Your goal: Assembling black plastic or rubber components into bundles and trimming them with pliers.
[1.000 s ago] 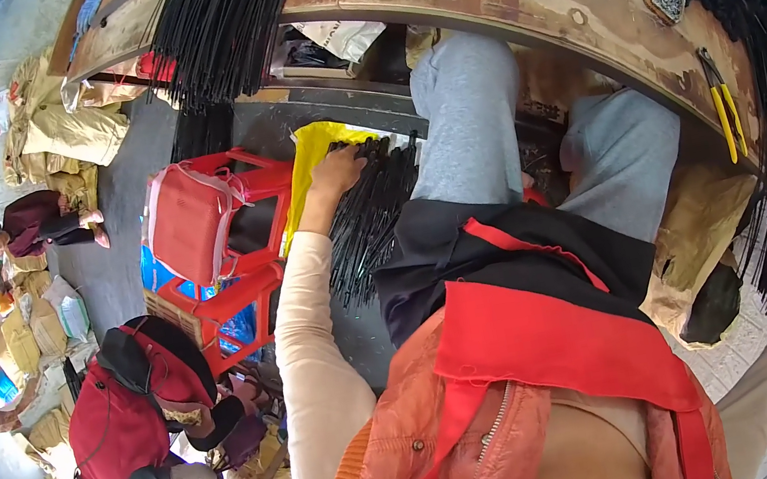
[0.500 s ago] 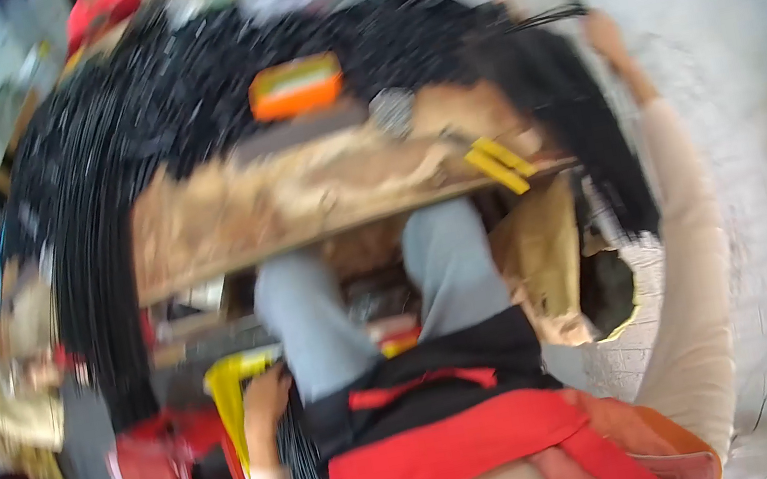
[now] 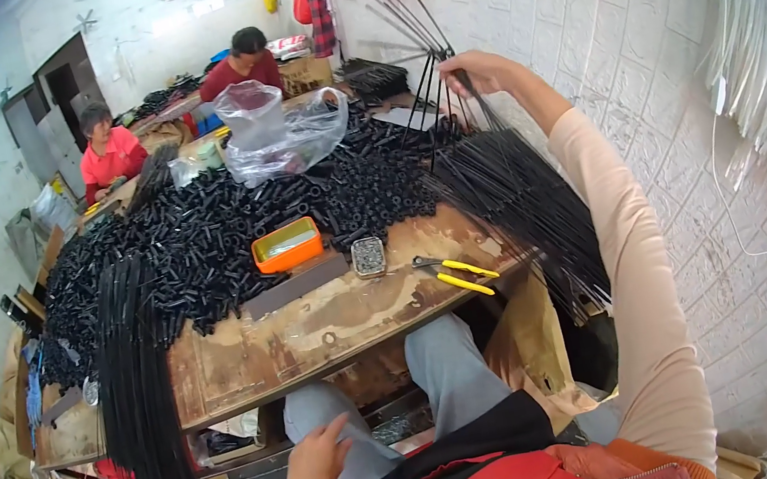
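Observation:
My right hand (image 3: 482, 73) is stretched out to the far right, its fingers closed round a bunch of thin black rods (image 3: 414, 26). The rods fan out from a dark joint beside the fingers. Below that hand, a thick stack of black rods (image 3: 517, 187) lies over the table's right end. My left hand (image 3: 318, 466) hovers by my left thigh, fingers loosely apart, with nothing visible in it. Yellow-handled pliers (image 3: 458, 273) lie on the table's near right part, beside a small clear box of metal bits (image 3: 368, 256).
A large heap of short black tubes (image 3: 199, 230) covers the wooden table (image 3: 251, 358). On it are an orange box (image 3: 287, 246) and a clear plastic bag (image 3: 305, 136). Long black rods (image 3: 134, 373) hang over the left edge. Two people (image 3: 111, 155) sit farther back.
My view has tilted up, bringing the room and two people into sight. My left hand has lifted from beside my lap. My right hand still holds rods, now spread wider.

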Demonstrator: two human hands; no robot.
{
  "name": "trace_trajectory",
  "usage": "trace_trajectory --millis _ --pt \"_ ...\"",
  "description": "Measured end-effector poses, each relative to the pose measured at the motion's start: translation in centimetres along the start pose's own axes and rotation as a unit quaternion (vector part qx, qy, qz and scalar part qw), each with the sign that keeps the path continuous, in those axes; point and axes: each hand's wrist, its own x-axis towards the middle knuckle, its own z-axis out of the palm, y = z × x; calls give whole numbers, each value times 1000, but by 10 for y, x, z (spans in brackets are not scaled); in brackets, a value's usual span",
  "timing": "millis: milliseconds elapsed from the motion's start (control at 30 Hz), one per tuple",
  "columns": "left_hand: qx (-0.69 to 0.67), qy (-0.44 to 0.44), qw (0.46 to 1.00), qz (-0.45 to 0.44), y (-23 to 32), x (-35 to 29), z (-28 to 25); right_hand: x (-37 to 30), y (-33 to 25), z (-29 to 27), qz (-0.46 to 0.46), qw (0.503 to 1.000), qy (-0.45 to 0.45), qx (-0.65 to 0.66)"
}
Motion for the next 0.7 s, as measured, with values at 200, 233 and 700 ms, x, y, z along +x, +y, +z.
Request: trace_trajectory --millis 200,233,700 --pt "-296 32 924 241 83 72 -67 -23 -19 110 -9 975 -122 187" --pt "-326 85 911 237 86 87 -73 -30 -20 143 -23 975 -104 196" --pt "-682 161 714 7 75 58 -83 -102 -8 273 -150 958 -184 -160"
